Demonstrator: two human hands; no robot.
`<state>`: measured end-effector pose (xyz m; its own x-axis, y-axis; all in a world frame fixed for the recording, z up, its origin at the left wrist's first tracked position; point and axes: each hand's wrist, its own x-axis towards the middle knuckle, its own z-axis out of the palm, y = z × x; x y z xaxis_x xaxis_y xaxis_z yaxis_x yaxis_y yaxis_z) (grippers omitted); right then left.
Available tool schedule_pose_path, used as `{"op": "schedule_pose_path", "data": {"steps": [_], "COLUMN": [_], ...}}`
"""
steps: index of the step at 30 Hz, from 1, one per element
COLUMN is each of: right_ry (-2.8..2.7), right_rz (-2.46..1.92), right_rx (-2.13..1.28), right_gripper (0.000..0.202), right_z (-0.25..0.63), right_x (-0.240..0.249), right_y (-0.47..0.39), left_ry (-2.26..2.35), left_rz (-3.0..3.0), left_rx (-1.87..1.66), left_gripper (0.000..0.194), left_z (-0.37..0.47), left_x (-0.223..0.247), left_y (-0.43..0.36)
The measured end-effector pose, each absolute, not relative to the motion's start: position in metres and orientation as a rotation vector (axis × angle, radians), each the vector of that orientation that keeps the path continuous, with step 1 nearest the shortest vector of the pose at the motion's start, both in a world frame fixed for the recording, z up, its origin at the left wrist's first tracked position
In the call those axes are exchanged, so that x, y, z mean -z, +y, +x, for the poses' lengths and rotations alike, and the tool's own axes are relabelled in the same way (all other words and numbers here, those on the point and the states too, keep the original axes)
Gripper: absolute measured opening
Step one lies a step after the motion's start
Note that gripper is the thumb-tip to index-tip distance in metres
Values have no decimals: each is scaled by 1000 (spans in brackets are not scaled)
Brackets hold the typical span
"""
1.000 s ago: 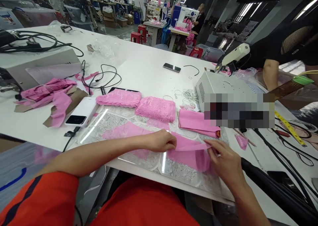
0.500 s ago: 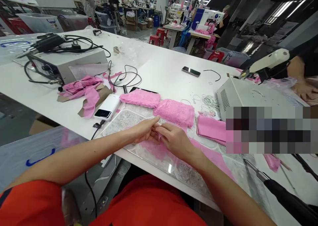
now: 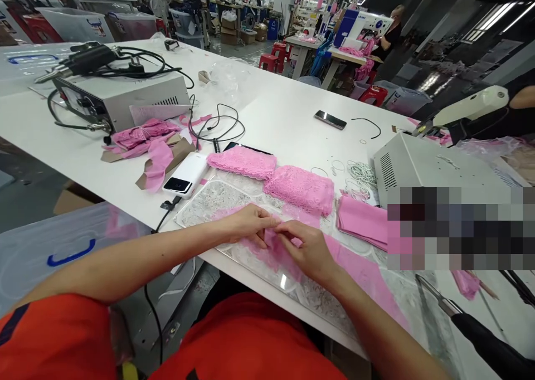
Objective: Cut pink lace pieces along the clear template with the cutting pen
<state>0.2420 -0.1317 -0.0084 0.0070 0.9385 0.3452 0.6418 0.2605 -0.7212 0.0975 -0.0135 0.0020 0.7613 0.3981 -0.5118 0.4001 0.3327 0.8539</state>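
Observation:
My left hand (image 3: pixel 249 225) and my right hand (image 3: pixel 306 249) meet over the near edge of the table, thumbs and fingers pinched close together. Between them hangs a thin, sheer pink fabric piece (image 3: pixel 281 259), its edge caught in both pinches. The fabric spreads over a clear board (image 3: pixel 246 260) and runs under my right forearm. Just beyond my hands lie two folded stacks of pink lace, a left one (image 3: pixel 242 162) and a right one (image 3: pixel 300 190). Smooth folded pink cloth (image 3: pixel 361 222) sits to their right.
A white power bank (image 3: pixel 186 175) with a cable, pink scraps (image 3: pixel 156 157) and a grey box with a corded tool (image 3: pixel 134 98) stand left. A phone (image 3: pixel 330 120) lies farther back. Another grey box (image 3: pixel 438 165) and a black-handled tool (image 3: pixel 480 335) are on the right.
My hands have shifted slightly right and their fingertips have drawn a little apart, with the sheer fabric now showing between them. The view has turned slightly. A co-worker's hand at right has left view.

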Motion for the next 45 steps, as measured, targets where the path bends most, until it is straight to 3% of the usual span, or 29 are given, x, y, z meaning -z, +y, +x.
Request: {"op": "schedule_pose_path", "data": {"steps": [4, 12, 21, 25, 30, 45], "right_ry": [-1638, -1728, -1880, -1834, -1810, -1867], "right_rz": [-1422, -1764, -1869, -1813, -1784, -1849], "right_rx": [-554, -603, -466, -482, -498, -455], "right_gripper": [16, 7, 10, 13, 11, 4], "right_z": [243, 258, 240, 245, 244, 238], "right_x": [2, 14, 22, 23, 22, 19], "right_y": [-129, -146, -131, -132, -136, -133], "left_ry": [846, 911, 967, 814, 627, 517], "left_rz": [1323, 1509, 2032, 2459, 2668, 2684], "left_rx": [-37, 37, -49, -107, -53, -317], "left_gripper": [27, 2, 19, 35, 15, 26], "left_z": [92, 75, 66, 59, 55, 46], "left_x": [-3, -6, -13, -8, 6, 25], "left_y": [-7, 3, 3, -6, -9, 5]}}
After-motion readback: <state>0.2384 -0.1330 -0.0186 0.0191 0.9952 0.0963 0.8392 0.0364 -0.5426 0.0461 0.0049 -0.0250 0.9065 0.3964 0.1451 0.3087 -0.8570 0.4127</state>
